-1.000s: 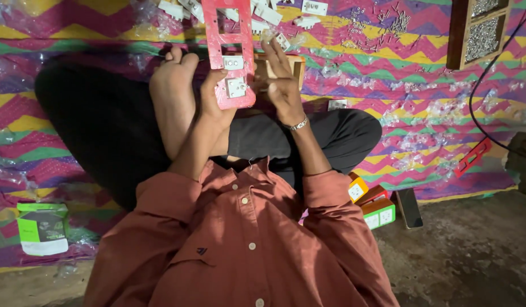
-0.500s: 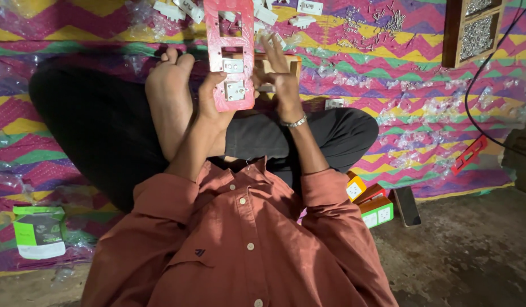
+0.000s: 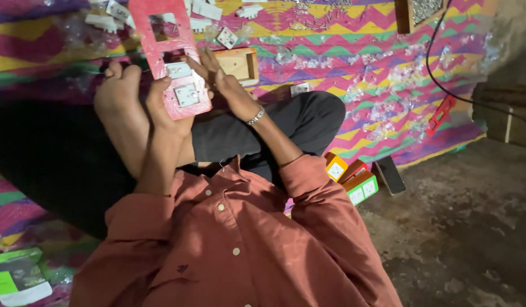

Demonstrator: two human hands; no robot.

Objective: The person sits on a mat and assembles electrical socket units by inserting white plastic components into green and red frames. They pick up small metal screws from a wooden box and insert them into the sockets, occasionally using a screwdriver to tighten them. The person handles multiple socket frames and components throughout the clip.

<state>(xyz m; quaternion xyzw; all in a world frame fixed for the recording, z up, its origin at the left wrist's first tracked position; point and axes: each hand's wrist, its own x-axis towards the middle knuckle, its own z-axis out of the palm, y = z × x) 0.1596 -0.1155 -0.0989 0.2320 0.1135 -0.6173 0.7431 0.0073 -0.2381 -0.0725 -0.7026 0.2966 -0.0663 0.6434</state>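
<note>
Pink switch plate (image 3: 170, 57) | left hand (image 3: 163, 108) grip clamped on lower end | right hand (image 3: 220, 79) fingers spread against its edge

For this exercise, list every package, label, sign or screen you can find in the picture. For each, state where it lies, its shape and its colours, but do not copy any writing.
Small boxes: a cluster on the floor at the mat's edge, by the person's knee; rectangular, orange, red and green, each with a white square picture.
Flat packet: bottom left corner on the mat; green and white, with a dark window.
No signs or screens can be made out.
</note>
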